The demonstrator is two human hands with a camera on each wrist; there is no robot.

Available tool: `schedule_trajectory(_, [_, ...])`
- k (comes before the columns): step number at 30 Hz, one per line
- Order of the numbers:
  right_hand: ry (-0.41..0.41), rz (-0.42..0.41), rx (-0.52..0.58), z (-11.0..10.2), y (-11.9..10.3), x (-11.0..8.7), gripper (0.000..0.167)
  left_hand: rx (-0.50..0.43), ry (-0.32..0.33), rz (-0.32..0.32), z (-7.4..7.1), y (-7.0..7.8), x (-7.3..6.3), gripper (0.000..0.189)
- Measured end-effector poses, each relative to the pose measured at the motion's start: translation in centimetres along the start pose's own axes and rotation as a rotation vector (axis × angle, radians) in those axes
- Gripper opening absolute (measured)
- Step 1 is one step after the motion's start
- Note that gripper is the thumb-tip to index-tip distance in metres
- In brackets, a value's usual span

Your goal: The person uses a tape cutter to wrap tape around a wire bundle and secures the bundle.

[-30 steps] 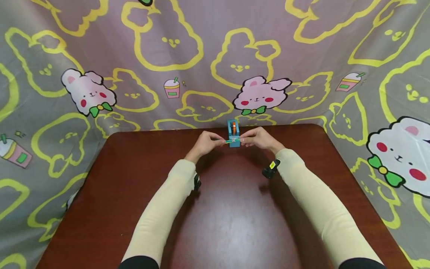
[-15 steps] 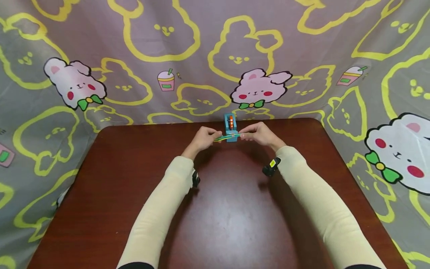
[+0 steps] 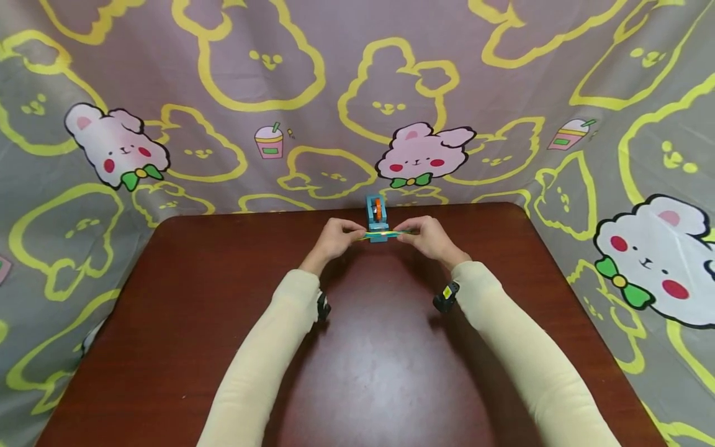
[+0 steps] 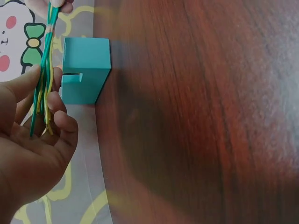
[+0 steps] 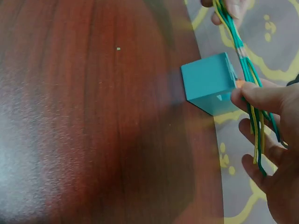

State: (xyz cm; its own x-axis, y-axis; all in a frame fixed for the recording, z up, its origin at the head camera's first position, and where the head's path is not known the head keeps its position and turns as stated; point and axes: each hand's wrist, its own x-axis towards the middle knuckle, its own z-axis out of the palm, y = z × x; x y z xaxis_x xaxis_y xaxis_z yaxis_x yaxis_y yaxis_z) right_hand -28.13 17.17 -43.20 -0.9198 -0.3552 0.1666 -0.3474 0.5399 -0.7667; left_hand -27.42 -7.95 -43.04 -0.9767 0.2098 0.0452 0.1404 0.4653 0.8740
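A thin bundle of green and yellow wires (image 3: 381, 234) stretches level between the two hands, in front of a blue-green tape dispenser (image 3: 371, 217) with an orange wheel. My left hand (image 3: 334, 239) pinches the bundle's left part between thumb and fingers. The right part is pinched by my right hand (image 3: 431, 242). In the left wrist view, loose ends of the wires (image 4: 46, 88) hang past the left fingers. The right wrist view shows a pale band (image 5: 240, 52), looking like clear tape, around the middle of the bundle. Both hands are above the table, close to the dispenser.
The dispenser stands near the far edge of the dark red-brown table (image 3: 234, 298). Behind and beside the table hangs a grey curtain (image 3: 329, 81) printed with cartoon bunnies. A tiny pale speck (image 5: 118, 48) lies on the tabletop.
The wire bundle has gone from sagging and slightly tilted half a second ago to straight and level. Both hands keep their pinch. The head view has shifted slightly.
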Motion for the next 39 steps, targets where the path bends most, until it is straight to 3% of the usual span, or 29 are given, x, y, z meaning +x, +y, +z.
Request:
schedule_trajectory(11, [0.086,-0.073,-0.208,0.9,-0.4,-0.4,0.014,-0.046,0.084,-0.028,0.7,-0.3,-0.3,0.014])
schedule_trajectory(18, [0.083,-0.072,-0.219,0.9,-0.1,-0.4,0.015,-0.093,0.107,-0.046,1.2,-0.7,-0.4,0.014])
schedule_trajectory(25, [-0.05,-0.015,-0.048,0.4,-0.2,0.4,0.013,-0.148,0.14,-0.014,1.1,-1.3,-0.6,0.012])
schedule_trajectory(34, [-0.243,0.123,-0.002,-0.5,0.6,1.7,0.042,-0.179,0.114,0.038,0.5,-2.1,-1.3,0.015])
schedule_trajectory(39, [-0.302,0.137,0.04,-0.6,0.9,2.3,0.044,-0.193,0.101,0.048,0.3,-2.3,-1.1,0.016])
